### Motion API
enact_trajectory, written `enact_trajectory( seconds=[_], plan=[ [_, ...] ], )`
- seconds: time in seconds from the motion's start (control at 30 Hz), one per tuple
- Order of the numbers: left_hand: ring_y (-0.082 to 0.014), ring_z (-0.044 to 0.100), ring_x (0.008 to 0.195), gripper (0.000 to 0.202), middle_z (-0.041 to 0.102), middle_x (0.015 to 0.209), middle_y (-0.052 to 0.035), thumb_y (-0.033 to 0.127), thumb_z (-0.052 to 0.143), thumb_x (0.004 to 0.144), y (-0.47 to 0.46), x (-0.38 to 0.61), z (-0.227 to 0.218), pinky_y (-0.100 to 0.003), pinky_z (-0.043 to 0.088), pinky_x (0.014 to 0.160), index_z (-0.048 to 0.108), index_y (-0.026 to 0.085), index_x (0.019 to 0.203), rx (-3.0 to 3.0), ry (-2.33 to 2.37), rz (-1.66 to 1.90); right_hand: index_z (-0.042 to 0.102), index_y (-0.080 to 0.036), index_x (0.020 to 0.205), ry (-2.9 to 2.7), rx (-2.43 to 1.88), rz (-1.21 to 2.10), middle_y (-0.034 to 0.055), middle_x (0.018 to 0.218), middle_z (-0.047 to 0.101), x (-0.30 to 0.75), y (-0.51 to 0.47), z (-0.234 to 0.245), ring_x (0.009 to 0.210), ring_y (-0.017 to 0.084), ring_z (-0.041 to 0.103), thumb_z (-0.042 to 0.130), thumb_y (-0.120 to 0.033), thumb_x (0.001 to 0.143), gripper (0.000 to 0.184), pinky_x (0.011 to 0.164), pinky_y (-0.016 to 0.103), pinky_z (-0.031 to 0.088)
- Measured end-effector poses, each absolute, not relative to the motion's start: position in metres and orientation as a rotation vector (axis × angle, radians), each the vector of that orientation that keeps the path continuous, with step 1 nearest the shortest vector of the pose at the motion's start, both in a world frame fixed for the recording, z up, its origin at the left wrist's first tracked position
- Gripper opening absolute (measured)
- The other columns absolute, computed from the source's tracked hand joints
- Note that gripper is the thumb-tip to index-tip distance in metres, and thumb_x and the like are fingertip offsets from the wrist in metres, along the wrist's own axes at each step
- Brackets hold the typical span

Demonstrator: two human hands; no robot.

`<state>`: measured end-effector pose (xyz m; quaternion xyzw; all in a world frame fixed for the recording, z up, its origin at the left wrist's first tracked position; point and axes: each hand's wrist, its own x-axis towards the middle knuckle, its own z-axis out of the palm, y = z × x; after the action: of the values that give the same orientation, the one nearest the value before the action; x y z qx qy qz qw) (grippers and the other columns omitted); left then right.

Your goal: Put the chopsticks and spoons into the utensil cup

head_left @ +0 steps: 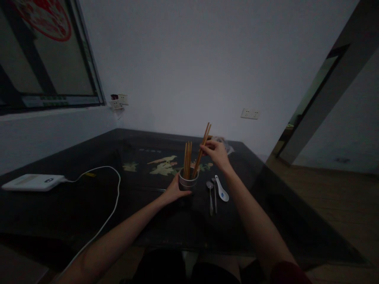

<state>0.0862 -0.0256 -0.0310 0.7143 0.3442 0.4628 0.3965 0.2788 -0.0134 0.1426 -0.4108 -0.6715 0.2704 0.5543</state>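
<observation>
A small grey cup [188,184] stands on the dark table [89,205] and holds several wooden chopsticks [187,159] upright. My left hand [174,191] is wrapped round the cup's near side. My right hand [215,152] pinches a pair of chopsticks [204,144] that slant down into the cup, tips inside it. Just right of the cup lie a metal spoon [210,195], a second thin metal utensil [215,195] and a white ceramic spoon [222,190] with a blue mark.
A white device [32,182] with a white cable [112,209] lies at the table's left. Crumpled clear plastic [225,144] sits behind my right hand. Wall sockets [250,114] are on the back wall; a doorway [304,118] opens at the right.
</observation>
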Motion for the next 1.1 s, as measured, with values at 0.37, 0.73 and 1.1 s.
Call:
enact_trajectory(
  seconds=[0.37, 0.73, 1.1],
  plan=[
    [-0.0288, 0.044, 0.125, 0.092, 0.045, 0.135, -0.0159, 0.033, 0.080, 0.058, -0.027, 0.085, -0.028, -0.045, 0.030, 0.108, 0.032, 0.016, 0.134, 1.812, 0.925, 1.109, 0.064, -0.014, 0.070, -1.647, -1.365, 0.715, 0.0024, 0.061, 0.068, 0.265, 0.020, 0.089, 0.054, 0.014, 0.065, 0.071, -0.025, 0.069, 0.013, 0.050, 0.019, 0.052],
    [-0.0291, 0.044, 0.125, 0.090, 0.047, 0.134, -0.0156, 0.033, 0.080, 0.058, -0.029, 0.085, -0.023, -0.048, 0.030, 0.107, 0.033, 0.016, 0.133, 1.827, 0.912, 1.110, 0.065, -0.013, 0.070, -1.731, -1.412, 0.705, 0.0026, 0.062, 0.068, 0.263, 0.011, 0.087, 0.051, 0.012, 0.065, 0.070, -0.019, 0.072, 0.008, 0.048, 0.016, 0.049],
    [-0.0304, 0.045, 0.124, 0.088, 0.048, 0.132, -0.0160, 0.028, 0.080, 0.057, -0.031, 0.087, -0.019, -0.049, 0.030, 0.107, 0.036, 0.015, 0.132, 1.830, 0.918, 1.124, 0.064, -0.013, 0.069, -1.697, -1.418, 0.768, 0.0030, 0.063, 0.069, 0.262, 0.014, 0.085, 0.050, 0.012, 0.065, 0.070, -0.017, 0.071, 0.007, 0.046, 0.016, 0.049]
  ],
)
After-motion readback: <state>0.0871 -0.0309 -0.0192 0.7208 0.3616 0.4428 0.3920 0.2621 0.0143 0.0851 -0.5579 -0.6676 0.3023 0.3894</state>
